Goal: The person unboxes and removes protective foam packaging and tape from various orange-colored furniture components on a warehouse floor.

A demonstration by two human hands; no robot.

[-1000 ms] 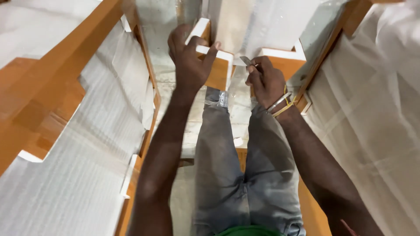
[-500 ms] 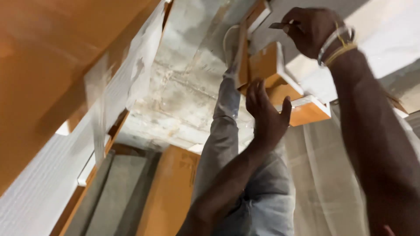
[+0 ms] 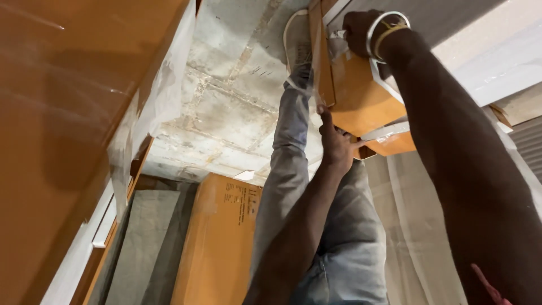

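Note:
My right hand, with bracelets on the wrist, is closed around a small grey cutter-like tool at the upper edge of an orange wooden panel. The panel is wrapped in clear film and has white corner guards. My left hand rests with spread fingers against the panel's lower edge, its forefinger lying along the side. Loose clear film stretches over my grey-jeaned leg. A white shoe stands beside the panel.
A large film-wrapped orange board leans close on the left. A flat brown cardboard box and a grey sheet lie on the rough concrete floor. White wrapping hangs at the right.
The view has tilted and swung. My right hand moved down onto the panel's upper edge. My left hand dropped from the panel's top to its lower edge.

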